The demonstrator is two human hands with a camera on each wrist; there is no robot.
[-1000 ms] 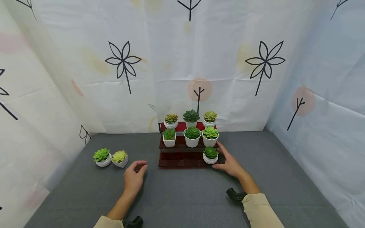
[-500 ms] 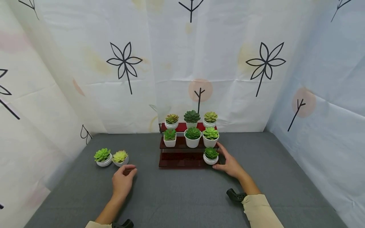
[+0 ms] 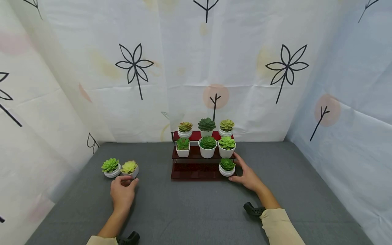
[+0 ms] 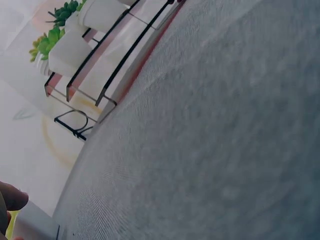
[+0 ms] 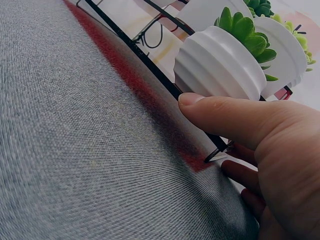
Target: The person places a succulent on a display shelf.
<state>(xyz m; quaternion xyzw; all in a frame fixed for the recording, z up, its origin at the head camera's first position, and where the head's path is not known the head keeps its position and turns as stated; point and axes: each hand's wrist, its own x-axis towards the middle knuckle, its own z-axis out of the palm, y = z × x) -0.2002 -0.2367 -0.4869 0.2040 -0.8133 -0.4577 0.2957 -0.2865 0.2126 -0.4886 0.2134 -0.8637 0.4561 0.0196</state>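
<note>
My left hand point(image 3: 122, 194) is at the front of a yellow-green succulent point(image 3: 129, 167) in a white pot, its fingertips overlapping the pot's lower edge; whether they touch is unclear. A thumb point(image 4: 14, 197) shows at the left wrist view's corner, beside a sliver of that pot. A three-tier dark red plant stand point(image 3: 193, 173) holds several potted succulents. Around its right end, my right hand point(image 3: 248, 177) grips the stand, thumb in front on the lowest tier's edge point(image 5: 150, 65), close to a ridged white pot point(image 5: 220, 62) with a green succulent point(image 3: 227, 164). Other fingers are beyond the corner.
Just left of the yellow-green plant stands a bright green succulent point(image 3: 111, 166) in a ridged white pot. The stand's upper tiers carry plants in two rows. Grey cloth point(image 3: 196, 211) covers the table, and a white patterned curtain point(image 3: 190, 61) hangs behind.
My left hand has moved left across the cloth, from near the middle to the yellow-green succulent. My right hand stays at the stand's right end.
</note>
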